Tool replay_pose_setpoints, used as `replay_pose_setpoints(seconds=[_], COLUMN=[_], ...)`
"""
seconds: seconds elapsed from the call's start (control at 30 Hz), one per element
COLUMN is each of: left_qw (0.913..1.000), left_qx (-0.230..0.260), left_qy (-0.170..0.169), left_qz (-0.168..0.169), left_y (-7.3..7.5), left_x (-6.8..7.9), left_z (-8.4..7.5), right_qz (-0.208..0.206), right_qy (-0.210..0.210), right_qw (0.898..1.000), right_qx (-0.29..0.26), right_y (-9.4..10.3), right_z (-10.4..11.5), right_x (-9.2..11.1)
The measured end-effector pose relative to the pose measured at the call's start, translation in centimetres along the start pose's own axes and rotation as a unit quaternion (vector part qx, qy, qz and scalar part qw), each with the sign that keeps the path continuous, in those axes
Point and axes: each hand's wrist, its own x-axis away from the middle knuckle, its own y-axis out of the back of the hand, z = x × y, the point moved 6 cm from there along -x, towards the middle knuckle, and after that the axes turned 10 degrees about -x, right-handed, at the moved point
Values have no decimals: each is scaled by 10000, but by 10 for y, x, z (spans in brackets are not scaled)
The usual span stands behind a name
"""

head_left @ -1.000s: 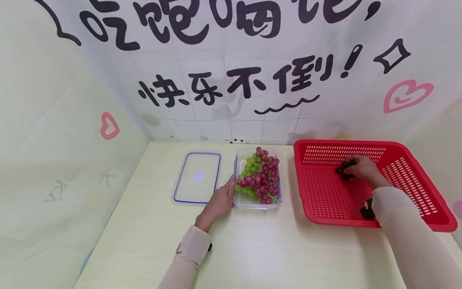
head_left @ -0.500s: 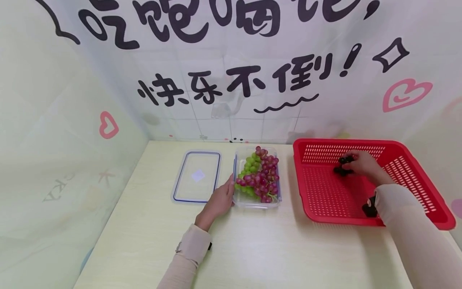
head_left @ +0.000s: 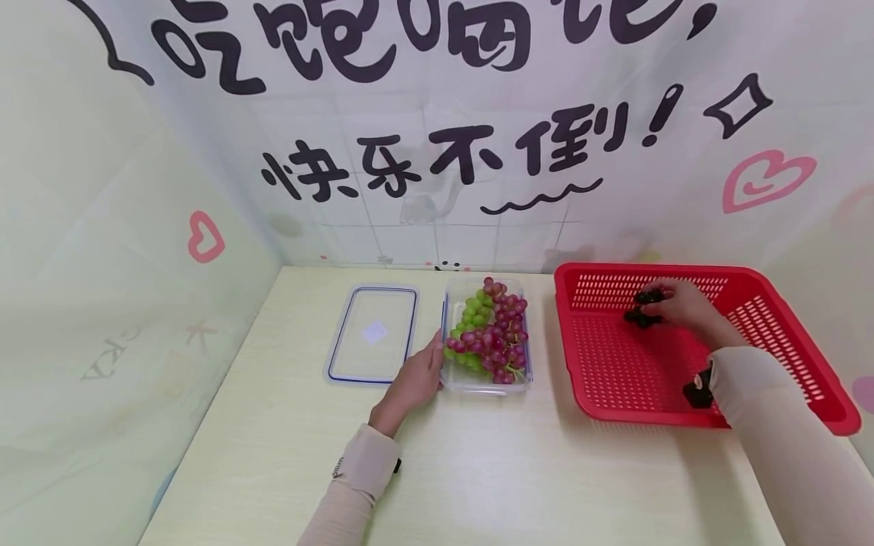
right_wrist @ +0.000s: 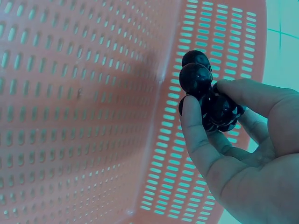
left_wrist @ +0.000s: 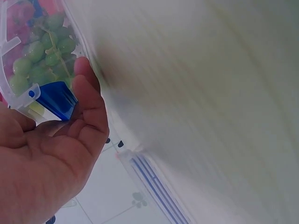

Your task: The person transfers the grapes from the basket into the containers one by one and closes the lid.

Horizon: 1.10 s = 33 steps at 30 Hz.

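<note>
Facing you, a thin, slightly creased white backdrop (head_left: 423, 235) carries thick, rounded black lettering (head_left: 467, 155); you can read "快乐不倒!" in the lower line, while the upper line runs out of view. Below it lies your pale, wood-grained table (head_left: 471, 470). On its right stands a red plastic basket (head_left: 604, 371) with slotted walls. Left of that sits a clear rectangular container (head_left: 481, 390), then a flat, round-cornered clear lid (head_left: 375, 334) with a blue seal. Your left grip (head_left: 413, 378) is curled round the container's left side; your right grip (head_left: 685, 305), inside the basket near its far wall, pinches glossy black grapes (right_wrist: 210, 100). In the container, smooth purplish-red grapes (head_left: 504, 330) overlap round green grapes (head_left: 478, 305). A blue plastic latch (left_wrist: 57, 99) sits beside your left grip.
</note>
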Motion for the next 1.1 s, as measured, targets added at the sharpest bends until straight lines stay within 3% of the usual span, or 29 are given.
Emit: replay_pose_setpoints(seconds=[0.83, 1.1], left_qw=[10000, 9999], left_qx=[53, 117], left_qy=[37, 89], left_qz=[38, 68], left_y=[2, 2], left_x=[-6, -9], left_z=[-1, 0], right_qz=[145, 158], right_qy=[145, 368], right_qw=[9995, 9987], right_qx=[-240, -305], right_y=[-7, -15], right_z=[47, 67], right_x=[0, 0])
